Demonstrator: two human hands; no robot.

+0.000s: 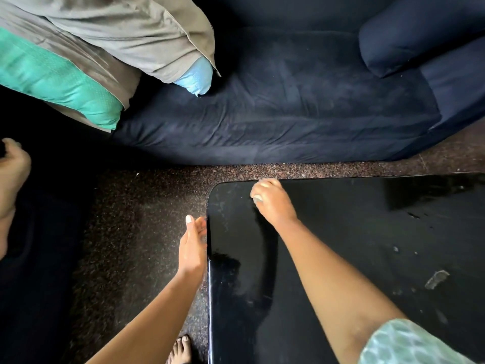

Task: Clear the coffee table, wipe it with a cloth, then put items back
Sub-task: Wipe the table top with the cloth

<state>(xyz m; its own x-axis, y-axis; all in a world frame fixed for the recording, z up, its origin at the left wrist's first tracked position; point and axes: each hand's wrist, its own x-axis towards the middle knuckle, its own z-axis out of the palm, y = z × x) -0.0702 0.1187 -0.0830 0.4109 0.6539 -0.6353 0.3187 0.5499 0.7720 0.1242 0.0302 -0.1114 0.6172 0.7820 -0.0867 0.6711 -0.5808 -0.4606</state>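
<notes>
The glossy black coffee table (341,258) fills the lower right, with dust specks and a pale smear (436,279) on its top. My right hand (273,200) rests on the table near its far left corner, fingers curled down onto the surface. No cloth shows in it. My left hand (193,245) is held open and upright against the table's left edge, palm facing the table, thumb up. No other items stand on the visible part of the table.
A dark blue sofa (288,114) runs along the far side, with grey, green and blue pillows (118,43) at its left and a bolster (420,35) at right. Speckled dark floor (136,232) lies between. Another person's hand (11,177) is at the left edge. My foot (181,349) stands by the table.
</notes>
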